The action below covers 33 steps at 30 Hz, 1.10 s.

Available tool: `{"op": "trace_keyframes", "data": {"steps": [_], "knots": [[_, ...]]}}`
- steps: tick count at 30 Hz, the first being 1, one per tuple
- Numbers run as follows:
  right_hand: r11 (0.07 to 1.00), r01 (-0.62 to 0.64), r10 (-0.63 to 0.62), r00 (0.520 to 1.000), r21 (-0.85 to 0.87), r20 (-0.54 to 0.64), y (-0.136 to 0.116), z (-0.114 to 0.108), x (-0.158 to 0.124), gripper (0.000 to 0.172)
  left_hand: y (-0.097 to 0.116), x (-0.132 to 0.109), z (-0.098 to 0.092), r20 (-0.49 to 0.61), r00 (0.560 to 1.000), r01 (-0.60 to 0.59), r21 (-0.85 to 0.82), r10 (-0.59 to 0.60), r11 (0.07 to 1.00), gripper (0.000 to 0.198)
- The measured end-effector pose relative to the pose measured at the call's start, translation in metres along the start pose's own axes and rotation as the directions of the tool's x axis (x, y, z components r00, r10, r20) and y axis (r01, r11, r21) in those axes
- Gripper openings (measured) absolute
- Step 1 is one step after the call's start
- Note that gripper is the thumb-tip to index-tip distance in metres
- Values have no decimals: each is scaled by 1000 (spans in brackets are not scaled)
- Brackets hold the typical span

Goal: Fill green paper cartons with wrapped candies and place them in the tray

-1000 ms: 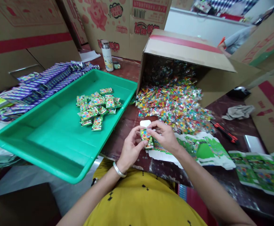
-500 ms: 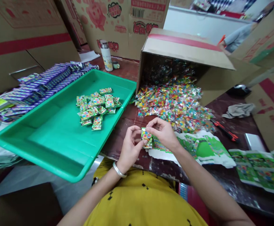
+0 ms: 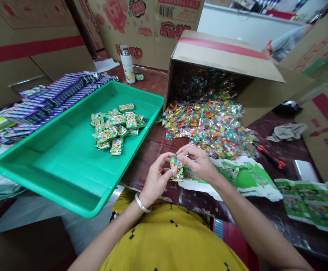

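Between my hands, above the table's front edge, is a small green printed candy box (image 3: 176, 168). My left hand (image 3: 160, 175) grips it by its side, thumb across the front. The fingers of my right hand (image 3: 196, 162) pinch at its top edge; the flap there is mostly hidden by them. Left of my hands, a green tray (image 3: 68, 150) holds a loose pile of similar candy boxes (image 3: 116, 126). Beyond my hands lies a heap of small clear candy packets (image 3: 206, 120), spilling from a cardboard carton (image 3: 214, 51) on its side.
Flat green box blanks (image 3: 245, 177) lie right of my hands, with more printed sheets (image 3: 310, 203) farther right. A red-black utility knife (image 3: 271, 157), a grey cloth (image 3: 286, 132), a flask (image 3: 127, 64) and rows of purple boxes (image 3: 53, 98) surround the work area. Another person's sleeve (image 3: 288, 41) shows behind.
My right fingers have closed in over the box's top, and my left fingertips have come up to the same edge. The box stays in my left hand; the tray pile looks the same.
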State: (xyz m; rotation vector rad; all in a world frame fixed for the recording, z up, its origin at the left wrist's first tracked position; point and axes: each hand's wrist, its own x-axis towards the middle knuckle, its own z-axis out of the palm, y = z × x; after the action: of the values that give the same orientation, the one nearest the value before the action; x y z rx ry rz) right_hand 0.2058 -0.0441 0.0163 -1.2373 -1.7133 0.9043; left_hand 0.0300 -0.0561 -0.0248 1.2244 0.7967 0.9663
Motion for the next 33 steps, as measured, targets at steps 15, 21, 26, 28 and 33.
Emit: {"op": "trace_keyframes", "data": {"steps": [15, 21, 26, 28, 33], "knots": [[781, -117, 156, 988, -614, 10, 72, -30, 9, 17, -15, 22, -16, -128, 990, 99, 320, -61, 942, 87], [801, 51, 18, 994, -596, 109, 71, -13, 16, 10, -43, 14, 0, -29, 999, 6, 741, 23, 672, 99], [975, -5, -5, 999, -222, -45, 51, -23, 5, 16, -28, 17, -9, -41, 999, 33, 507, -14, 861, 63], [992, -122, 123, 990, 15, -71, 39, -27, 0, 21, -19, 17, -13, 28, 995, 89, 242, -99, 966, 34], [971, -162, 187, 973, 178, -136, 11, -22, -6, 22, 1, 13, -12, 336, 905, 373, -329, -261, 868, 31]]}}
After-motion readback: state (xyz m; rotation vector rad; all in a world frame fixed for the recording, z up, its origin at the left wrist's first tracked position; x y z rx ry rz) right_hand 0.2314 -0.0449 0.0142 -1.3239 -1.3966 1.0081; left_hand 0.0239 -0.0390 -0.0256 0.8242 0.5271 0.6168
